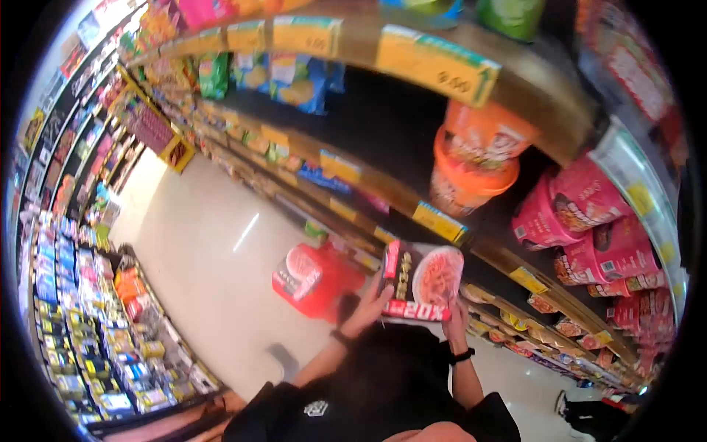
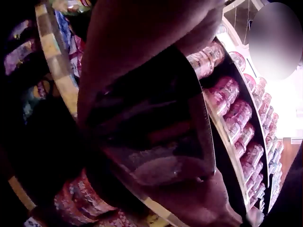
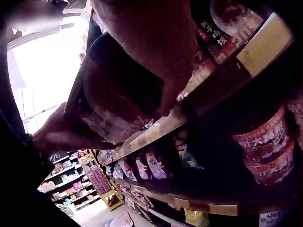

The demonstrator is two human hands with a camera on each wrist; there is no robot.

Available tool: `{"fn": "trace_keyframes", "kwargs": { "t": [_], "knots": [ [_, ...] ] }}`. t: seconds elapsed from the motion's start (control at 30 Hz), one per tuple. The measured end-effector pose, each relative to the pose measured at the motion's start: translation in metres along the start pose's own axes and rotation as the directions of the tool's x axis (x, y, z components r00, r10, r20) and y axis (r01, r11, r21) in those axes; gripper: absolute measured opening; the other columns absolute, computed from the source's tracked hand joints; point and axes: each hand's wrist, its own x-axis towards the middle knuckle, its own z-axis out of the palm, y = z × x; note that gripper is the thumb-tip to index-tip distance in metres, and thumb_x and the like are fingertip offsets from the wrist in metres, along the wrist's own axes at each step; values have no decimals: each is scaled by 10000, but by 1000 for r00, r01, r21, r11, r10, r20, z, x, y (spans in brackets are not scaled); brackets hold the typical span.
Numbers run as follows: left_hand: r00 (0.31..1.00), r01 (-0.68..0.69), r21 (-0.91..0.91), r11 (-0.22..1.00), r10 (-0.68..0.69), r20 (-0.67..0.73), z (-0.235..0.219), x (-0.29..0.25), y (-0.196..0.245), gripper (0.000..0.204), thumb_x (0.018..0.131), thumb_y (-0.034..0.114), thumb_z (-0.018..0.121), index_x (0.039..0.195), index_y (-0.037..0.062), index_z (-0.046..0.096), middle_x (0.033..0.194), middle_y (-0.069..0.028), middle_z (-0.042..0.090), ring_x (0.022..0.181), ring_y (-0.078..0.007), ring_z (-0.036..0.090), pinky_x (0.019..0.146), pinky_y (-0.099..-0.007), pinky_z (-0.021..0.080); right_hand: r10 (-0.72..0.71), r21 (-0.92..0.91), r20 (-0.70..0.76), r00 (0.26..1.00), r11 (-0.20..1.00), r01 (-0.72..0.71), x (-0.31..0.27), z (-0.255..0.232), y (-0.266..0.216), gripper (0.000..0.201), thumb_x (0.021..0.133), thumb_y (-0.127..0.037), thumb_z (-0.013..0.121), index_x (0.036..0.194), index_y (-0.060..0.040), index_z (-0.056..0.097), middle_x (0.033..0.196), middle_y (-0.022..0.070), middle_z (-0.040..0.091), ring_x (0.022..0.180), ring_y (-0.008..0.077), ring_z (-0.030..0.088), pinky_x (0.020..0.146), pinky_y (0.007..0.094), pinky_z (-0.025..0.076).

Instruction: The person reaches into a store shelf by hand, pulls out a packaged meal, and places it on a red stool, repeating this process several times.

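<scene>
Both hands hold one boxed instant meal (image 1: 423, 283), red and black with a picture of a bowl of food and "20%" printed on its front. My left hand (image 1: 368, 306) grips its left edge, while my right hand (image 1: 456, 320) grips the lower right edge. The box is raised in front of the chest, face up toward the head. In the left wrist view the shadowed box (image 2: 156, 127) shows between the hands. The right wrist view has its dark surface (image 3: 111, 94) beneath my right hand (image 3: 151, 42).
A red basket-like container (image 1: 331, 283) with a package in it is by the left forearm. Shelves at right carry orange tubs (image 1: 471, 173), pink tubs (image 1: 552, 210) and yellow price tags (image 1: 438, 66). A low display (image 1: 110, 346) lines the aisle's left side. Another person's shoe (image 1: 561, 404) shows lower right.
</scene>
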Motion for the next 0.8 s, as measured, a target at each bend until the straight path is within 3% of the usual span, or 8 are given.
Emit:
{"fn": "trace_keyframes", "kwargs": {
  "t": [0.17,0.47,0.5,0.53,0.6,0.73,0.77,0.8],
  "knots": [
    [997,-2,12,1000,3,-81,-51,-8,2,597,988,235,488,1469,2,223,1434,-123,379,1287,-193,374,1076,-313,293,17,-44,230,973,999,-7,21,69,-17,374,960,-127,549,1301,24,521,1285,76,547,1168,154,494,1038,300,349],
    [923,134,164,977,-63,-379,-182,-46,-61,538,998,221,463,1452,17,260,1278,-92,503,1171,-181,453,1005,-337,375,379,-427,332,864,877,-220,76,166,73,399,943,-121,582,1295,52,508,1184,44,567,1032,117,549,891,253,462],
    [919,191,186,964,-109,-380,-206,-48,-94,522,1000,220,449,1446,20,267,1295,-85,492,1172,-170,453,988,-325,391,464,-517,333,821,818,-253,89,184,75,416,937,-126,589,1306,45,499,1177,47,573,1024,118,552,887,252,462],
    [888,355,45,934,-322,-327,-217,-53,-80,496,1000,201,431,1435,15,282,1309,-83,482,1172,-167,455,988,-320,394,553,-605,317,771,744,-285,89,192,78,434,932,-131,596,1317,39,490,1171,50,578,1017,119,554,883,251,462],
    [915,150,-55,987,-159,-371,-240,-50,-125,602,985,295,458,1468,36,211,1391,-167,410,1199,-266,494,898,-358,491,569,-632,398,720,739,-234,106,203,124,508,907,-140,618,1357,17,444,1194,66,572,1041,133,553,896,261,455],
    [836,145,-274,951,-266,-481,-263,-52,-120,534,983,219,442,1445,29,252,1338,-133,459,1172,-232,503,913,-352,468,520,-679,518,679,733,-43,133,233,210,662,851,-140,654,1426,-21,349,1223,88,561,1083,166,542,929,292,440],
    [823,110,-306,946,-259,-505,-268,-49,-120,481,987,169,420,1425,19,287,1321,-117,472,1174,-214,492,954,-346,437,383,-676,610,693,708,204,146,227,251,709,828,-156,668,1433,-13,329,1326,125,500,1201,212,485,1006,320,391],
    [813,72,-335,940,-250,-526,-275,-47,-123,435,990,118,397,1405,9,322,1303,-100,485,1176,-197,481,995,-340,406,415,-690,572,707,710,141,144,238,253,716,825,-164,671,1434,-12,327,1363,139,463,1243,221,446,1033,323,360]
  ]
}}
